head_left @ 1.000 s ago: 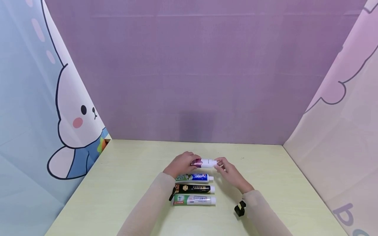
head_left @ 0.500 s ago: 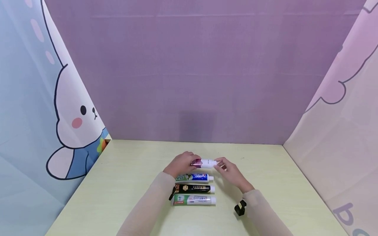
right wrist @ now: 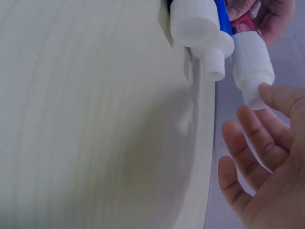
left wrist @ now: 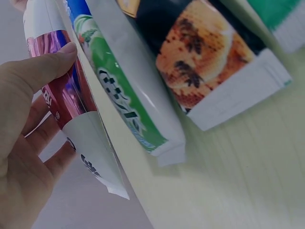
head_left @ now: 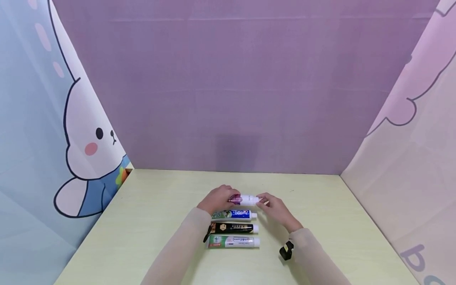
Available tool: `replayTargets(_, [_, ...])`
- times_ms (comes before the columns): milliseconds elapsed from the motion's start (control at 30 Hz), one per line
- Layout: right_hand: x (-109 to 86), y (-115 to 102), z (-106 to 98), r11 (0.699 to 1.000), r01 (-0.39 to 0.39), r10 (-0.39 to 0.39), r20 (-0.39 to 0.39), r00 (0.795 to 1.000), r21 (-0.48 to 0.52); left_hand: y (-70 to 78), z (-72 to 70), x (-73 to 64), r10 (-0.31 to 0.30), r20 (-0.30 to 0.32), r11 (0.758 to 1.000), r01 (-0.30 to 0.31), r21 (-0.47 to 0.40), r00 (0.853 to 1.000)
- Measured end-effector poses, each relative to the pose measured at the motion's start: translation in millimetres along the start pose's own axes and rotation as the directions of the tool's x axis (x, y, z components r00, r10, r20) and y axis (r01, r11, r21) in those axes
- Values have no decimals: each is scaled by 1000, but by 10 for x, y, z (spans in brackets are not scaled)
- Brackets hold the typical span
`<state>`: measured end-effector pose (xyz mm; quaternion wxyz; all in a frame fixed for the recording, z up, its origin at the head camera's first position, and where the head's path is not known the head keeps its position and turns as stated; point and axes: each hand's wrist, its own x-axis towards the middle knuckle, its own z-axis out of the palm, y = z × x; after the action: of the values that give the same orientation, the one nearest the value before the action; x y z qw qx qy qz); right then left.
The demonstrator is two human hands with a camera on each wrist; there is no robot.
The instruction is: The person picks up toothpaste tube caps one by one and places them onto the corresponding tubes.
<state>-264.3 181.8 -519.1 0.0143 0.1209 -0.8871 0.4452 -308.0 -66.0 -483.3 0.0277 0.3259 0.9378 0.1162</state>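
Note:
A white toothpaste tube with a shiny red and purple band [head_left: 247, 200] lies crosswise between my hands, farthest back of the tubes. My left hand [head_left: 217, 200] grips its body from the left; in the left wrist view the thumb lies over the band and the fingers are behind. At the other end my right hand [head_left: 278, 209] pinches the white cap [right wrist: 253, 98] between thumb and index finger, the other fingers spread loosely below. Just nearer lies a blue and green toothpaste tube [head_left: 238, 214], not touched by either hand in the head view.
On the pale wooden table [head_left: 142, 221], a black toothpaste tube [head_left: 235, 228] and a green and white toothpaste tube [head_left: 236, 242] lie in a row with the blue one, caps to the right. A purple backdrop [head_left: 228, 87] stands behind, with printed cloths at both sides.
Both hands have shifted slightly nearer and left together with the held toothpaste tube. The grip on its body and cap looks the same. The other tubes stay where they were.

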Motion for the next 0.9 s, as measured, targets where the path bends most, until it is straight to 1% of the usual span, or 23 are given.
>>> replayTargets(133, [5, -3, 33, 1000, -17, 17, 4, 1000, 7, -28, 37, 10, 3, -2, 1000, -3, 15, 1000])
replayTargets(367, [23, 22, 76, 1000, -19, 19, 5, 1000, -19, -70, 84, 49, 7, 10, 999, -8, 43, 1000])
replayTargets(567, [31, 33, 97, 999, -42, 41, 19, 999, 12, -79, 94, 46, 7, 35, 999, -8, 35, 999])
replayTargets(900, [22, 46, 140, 998, -68, 68, 23, 997, -13, -105, 142, 44, 8, 40, 999, -10, 36, 999])
